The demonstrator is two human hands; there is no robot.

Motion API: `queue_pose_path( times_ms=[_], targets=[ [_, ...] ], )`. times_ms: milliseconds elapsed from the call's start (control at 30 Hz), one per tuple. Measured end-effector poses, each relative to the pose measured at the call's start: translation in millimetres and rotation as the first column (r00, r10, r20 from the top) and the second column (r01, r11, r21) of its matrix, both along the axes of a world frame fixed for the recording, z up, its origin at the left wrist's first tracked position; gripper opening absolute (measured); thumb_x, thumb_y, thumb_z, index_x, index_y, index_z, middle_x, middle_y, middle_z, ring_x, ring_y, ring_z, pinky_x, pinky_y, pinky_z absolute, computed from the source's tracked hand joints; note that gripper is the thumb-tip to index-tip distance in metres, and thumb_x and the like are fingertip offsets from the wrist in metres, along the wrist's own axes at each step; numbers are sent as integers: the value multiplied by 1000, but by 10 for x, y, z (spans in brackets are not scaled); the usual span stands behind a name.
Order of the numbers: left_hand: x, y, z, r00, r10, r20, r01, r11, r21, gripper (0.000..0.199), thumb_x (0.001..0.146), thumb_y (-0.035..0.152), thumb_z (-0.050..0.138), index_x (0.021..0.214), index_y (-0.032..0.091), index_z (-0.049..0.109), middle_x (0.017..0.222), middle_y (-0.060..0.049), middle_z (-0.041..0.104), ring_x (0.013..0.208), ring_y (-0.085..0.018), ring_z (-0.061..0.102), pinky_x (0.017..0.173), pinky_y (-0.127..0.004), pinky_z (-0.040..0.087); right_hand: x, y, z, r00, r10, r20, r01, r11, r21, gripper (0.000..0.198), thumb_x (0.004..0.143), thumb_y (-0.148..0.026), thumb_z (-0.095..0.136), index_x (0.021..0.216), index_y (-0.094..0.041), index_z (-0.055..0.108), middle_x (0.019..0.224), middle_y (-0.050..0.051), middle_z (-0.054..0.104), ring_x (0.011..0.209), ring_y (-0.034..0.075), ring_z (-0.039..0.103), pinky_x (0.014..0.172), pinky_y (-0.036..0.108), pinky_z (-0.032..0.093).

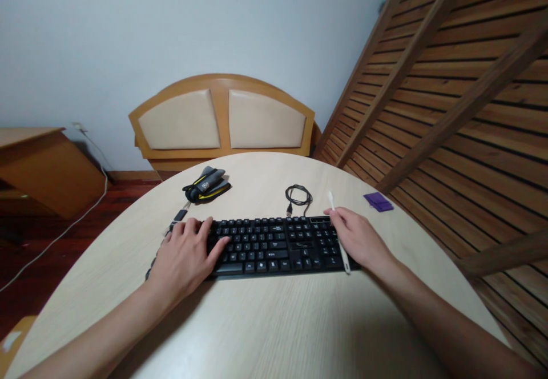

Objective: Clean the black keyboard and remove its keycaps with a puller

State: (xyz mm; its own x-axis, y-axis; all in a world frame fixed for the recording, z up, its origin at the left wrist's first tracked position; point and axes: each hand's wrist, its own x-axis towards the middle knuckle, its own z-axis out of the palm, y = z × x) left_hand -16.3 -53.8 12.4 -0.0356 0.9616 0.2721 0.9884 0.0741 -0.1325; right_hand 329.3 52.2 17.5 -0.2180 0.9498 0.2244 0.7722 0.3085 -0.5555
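Note:
A black keyboard (265, 248) lies flat on the round table, with its keys facing up. My left hand (186, 253) rests over its left end, fingers spread and thumb across the keys; nothing is held in it. Over the number pad at the other end, my right hand (353, 233) is closed around a white toothbrush (343, 256). The toothbrush's head points away from me, and its handle end shows below the hand near the keyboard's front edge. Behind the keyboard lies a coiled black USB cable (298, 201).
On the pale round table (257, 322), a grey, black and yellow folded item (208, 185) lies at the back left. A folded purple cloth (379, 201) is near the right edge. Beyond stand a padded headboard (222, 116) and a slatted wooden frame (462, 111).

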Motion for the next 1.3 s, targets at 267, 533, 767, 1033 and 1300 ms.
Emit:
queue_pose_path(
  times_ms=[267, 533, 767, 1033, 1300],
  targets=[
    [-190, 46, -7, 995, 72, -62, -74, 997, -32, 64, 100, 62, 28, 132, 16, 59, 109, -18, 60, 103, -39, 60, 79, -50, 55, -49, -3, -38, 955, 178, -236, -202, 976, -83, 41, 101, -50, 38, 76, -24, 57, 100, 6, 73, 101, 25, 66, 89, 36, 47],
    [-134, 84, -38, 984, -175, 42, 168, 976, 139, 60, 100, 56, 38, 137, 12, 55, 138, -19, 56, 128, -38, 52, 108, -55, 45, 183, -9, 265, 937, 274, -219, -312, 935, -166, 44, 103, -56, 38, 106, -21, 66, 67, -2, 57, 66, 18, 58, 68, 30, 45],
    [38, 79, -223, 908, -404, 110, 399, 915, 67, 61, 98, 54, 49, 149, 20, 47, 159, -11, 42, 147, -36, 36, 117, -56, 37, 268, -24, 250, 909, 411, 71, -395, 903, -171, 28, 103, -44, 44, 100, -24, 63, 83, 2, 70, 75, 19, 63, 69, 30, 44],
    [61, 73, -213, 909, -398, 124, 394, 917, 58, 62, 99, 55, 48, 148, 18, 50, 159, -11, 43, 147, -36, 37, 117, -56, 38, 246, 14, 203, 844, 509, 170, -502, 861, -85, 27, 100, -40, 53, 92, -24, 72, 87, 4, 73, 78, 20, 65, 72, 31, 45],
    [65, 77, -217, 909, -397, 124, 393, 918, 59, 61, 98, 55, 49, 147, 19, 51, 158, -10, 45, 146, -36, 39, 117, -56, 38, 437, 79, 270, 841, 474, 260, -466, 879, -96, 30, 100, -40, 52, 85, -24, 73, 83, 4, 73, 75, 21, 64, 68, 32, 44]
  ],
)
